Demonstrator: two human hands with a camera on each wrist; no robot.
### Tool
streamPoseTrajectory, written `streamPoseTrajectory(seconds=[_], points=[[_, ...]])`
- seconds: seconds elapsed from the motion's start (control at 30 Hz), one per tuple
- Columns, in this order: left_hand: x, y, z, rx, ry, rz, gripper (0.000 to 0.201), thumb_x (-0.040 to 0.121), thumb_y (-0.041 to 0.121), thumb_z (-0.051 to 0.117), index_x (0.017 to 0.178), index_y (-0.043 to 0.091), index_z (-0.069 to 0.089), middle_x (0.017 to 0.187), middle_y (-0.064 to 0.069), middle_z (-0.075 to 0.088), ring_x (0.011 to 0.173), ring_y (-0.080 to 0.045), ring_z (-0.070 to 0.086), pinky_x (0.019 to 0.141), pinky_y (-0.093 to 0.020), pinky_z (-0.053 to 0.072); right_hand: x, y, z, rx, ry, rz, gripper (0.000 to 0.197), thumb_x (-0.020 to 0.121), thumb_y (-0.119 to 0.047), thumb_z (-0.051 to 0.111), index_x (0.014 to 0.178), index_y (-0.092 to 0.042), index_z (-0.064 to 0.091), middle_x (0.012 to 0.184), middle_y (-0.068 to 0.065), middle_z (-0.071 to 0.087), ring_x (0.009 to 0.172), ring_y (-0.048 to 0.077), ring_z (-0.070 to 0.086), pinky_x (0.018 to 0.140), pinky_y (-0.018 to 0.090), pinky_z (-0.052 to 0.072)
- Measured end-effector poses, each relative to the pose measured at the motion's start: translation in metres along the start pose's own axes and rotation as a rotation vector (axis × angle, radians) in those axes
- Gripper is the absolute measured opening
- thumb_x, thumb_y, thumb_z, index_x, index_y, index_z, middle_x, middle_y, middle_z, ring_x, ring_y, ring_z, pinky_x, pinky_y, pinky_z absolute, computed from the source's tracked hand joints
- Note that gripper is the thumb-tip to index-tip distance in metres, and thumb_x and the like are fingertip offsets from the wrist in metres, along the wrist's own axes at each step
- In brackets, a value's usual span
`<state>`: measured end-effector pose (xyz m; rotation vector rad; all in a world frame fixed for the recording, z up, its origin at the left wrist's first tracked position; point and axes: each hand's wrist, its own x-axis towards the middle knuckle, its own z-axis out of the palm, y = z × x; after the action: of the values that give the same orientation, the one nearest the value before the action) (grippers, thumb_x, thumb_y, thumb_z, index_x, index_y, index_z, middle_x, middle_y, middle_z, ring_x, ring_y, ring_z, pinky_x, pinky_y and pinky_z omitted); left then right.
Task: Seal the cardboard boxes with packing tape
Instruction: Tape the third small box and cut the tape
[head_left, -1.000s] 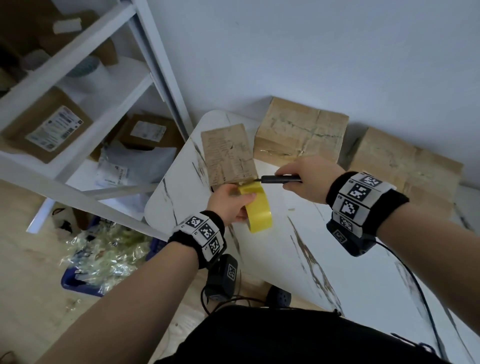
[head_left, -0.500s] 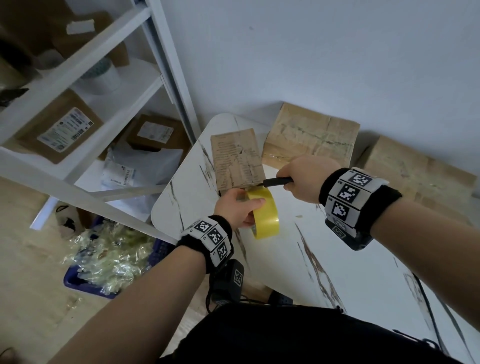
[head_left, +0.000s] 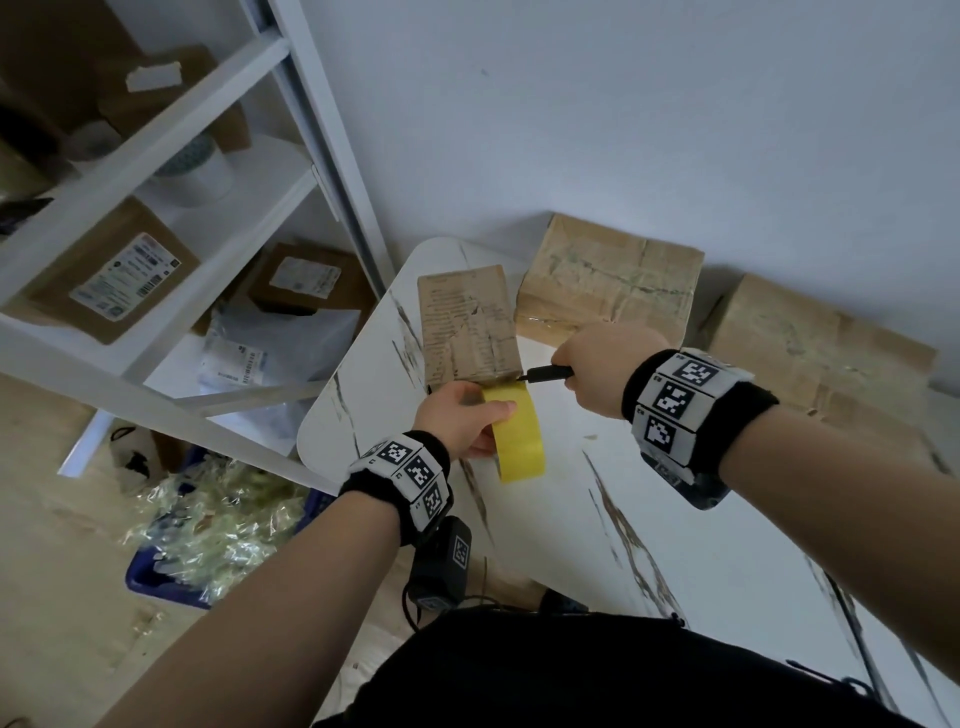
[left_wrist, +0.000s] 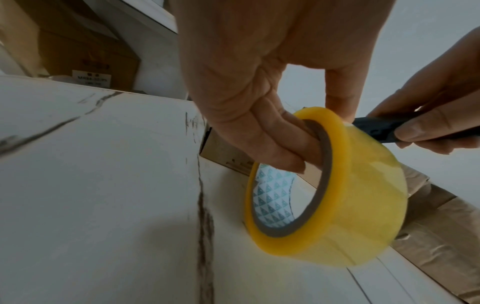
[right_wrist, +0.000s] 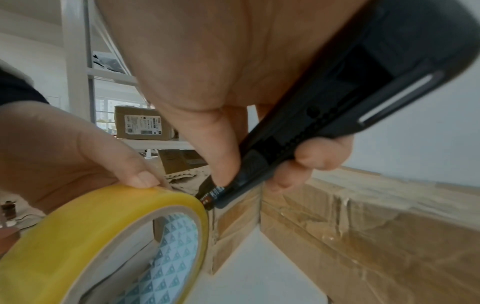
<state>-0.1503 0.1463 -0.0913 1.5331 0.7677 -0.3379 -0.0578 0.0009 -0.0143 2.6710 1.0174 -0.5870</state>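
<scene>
Labels: white shipping stickers on the boxes on the shelf (head_left: 156, 156) at left, print too small to read. Faint print on the small box (head_left: 467, 322), unreadable.

Your left hand (head_left: 462, 415) grips the yellow tape roll (head_left: 519, 436), fingers hooked through its core, thumb on the rim; roll on edge just near of the small box, over the white table (head_left: 675, 519). Your right hand (head_left: 602, 369) is clenched round a black knife (head_left: 545, 372), tip pointing left at the box's near edge, at the top of the roll. Two larger boxes (head_left: 608, 280) sit far right against the wall.
</scene>
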Motion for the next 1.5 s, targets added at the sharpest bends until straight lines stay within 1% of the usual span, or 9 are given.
streamPoseTrajectory(seconds=[0.23,0.4,0.63,0.73,0.8,0.93,1.17,1.3,1.5], points=[[-0.001,0.0,-0.002,0.081,-0.013,0.009,0.043,0.081,0.022,0.073,0.118,0.01,0.055,0.092,-0.013,0.068,0.074,-0.027,0.069,0.065,-0.033,0.059,-0.009,0.024,0.015,0.05,-0.018,0.091,0.018,0.093,-0.018,0.046,0.097,-0.022,0.063,0.093,-0.002,0.058,0.08,0.021,0.058,0.062,0.028,0.046],[0.0,0.004,-0.004,0.159,-0.049,0.017,0.027,0.082,0.022,0.072,0.102,0.019,0.054,0.083,-0.008,0.067,0.075,-0.029,0.067,0.076,-0.04,0.058,-0.015,0.036,0.05,0.246,-0.015,0.147,0.026,0.092,-0.017,0.049,0.116,-0.026,0.056,0.092,-0.002,0.047,0.078,0.02,0.051,0.067,0.031,0.044],[0.0,0.007,-0.005,0.172,-0.059,-0.022,0.035,0.081,0.023,0.073,0.11,0.016,0.055,0.091,-0.01,0.068,0.084,-0.033,0.069,0.079,-0.043,0.057,-0.022,0.036,0.113,0.464,-0.103,0.222,0.047,0.092,-0.005,0.045,0.134,-0.024,0.043,0.11,0.009,0.043,0.082,0.024,0.047,0.073,0.032,0.041],[-0.001,0.008,-0.004,0.164,-0.053,-0.039,0.044,0.079,0.025,0.074,0.118,0.012,0.055,0.094,-0.013,0.069,0.083,-0.033,0.07,0.078,-0.043,0.058,-0.016,0.027,0.109,0.356,0.001,0.227,0.033,0.096,-0.026,0.044,0.128,-0.023,0.053,0.116,0.007,0.05,0.107,0.027,0.047,0.091,0.037,0.04],[-0.001,0.009,-0.004,0.157,-0.055,-0.05,0.047,0.079,0.025,0.075,0.119,0.011,0.056,0.095,-0.014,0.07,0.083,-0.033,0.07,0.078,-0.044,0.058,-0.009,0.015,0.094,0.5,0.122,0.216,0.035,0.098,-0.035,0.039,0.122,-0.019,0.059,0.12,0.008,0.056,0.116,0.028,0.045,0.098,0.037,0.037],[-0.003,0.01,-0.005,0.162,-0.071,-0.038,0.036,0.08,0.022,0.074,0.112,0.014,0.058,0.1,-0.011,0.069,0.087,-0.033,0.07,0.079,-0.045,0.058,0.01,-0.016,0.062,0.979,0.105,0.185,0.038,0.097,-0.038,0.041,0.119,-0.013,0.059,0.115,0.006,0.062,0.109,0.024,0.056,0.085,0.027,0.04],[-0.008,0.01,-0.008,0.222,-0.079,0.055,0.034,0.081,0.019,0.073,0.111,0.02,0.056,0.098,0.004,0.063,0.081,-0.022,0.068,0.073,-0.037,0.059,0.028,-0.031,0.063,1.124,-0.034,0.294,0.032,0.09,-0.03,0.055,0.115,-0.012,0.062,0.113,0.011,0.064,0.102,0.027,0.06,0.091,0.04,0.05],[-0.011,0.01,-0.009,0.292,-0.117,0.113,0.052,0.08,0.019,0.074,0.128,0.013,0.053,0.113,-0.003,0.062,0.076,-0.011,0.065,0.061,-0.025,0.057,0.031,-0.034,0.063,1.246,-0.029,0.364,0.02,0.088,-0.027,0.06,0.099,-0.012,0.068,0.097,0.01,0.067,0.092,0.027,0.064,0.085,0.04,0.055],[-0.01,0.012,-0.013,0.334,-0.157,0.116,0.056,0.081,0.02,0.073,0.131,0.012,0.05,0.117,-0.011,0.061,0.077,-0.016,0.065,0.065,-0.028,0.059,0.036,-0.034,0.059,1.29,0.06,0.387,0.006,0.08,-0.014,0.069,0.084,-0.012,0.072,0.084,0.004,0.066,0.081,0.019,0.061,0.081,0.035,0.055]])
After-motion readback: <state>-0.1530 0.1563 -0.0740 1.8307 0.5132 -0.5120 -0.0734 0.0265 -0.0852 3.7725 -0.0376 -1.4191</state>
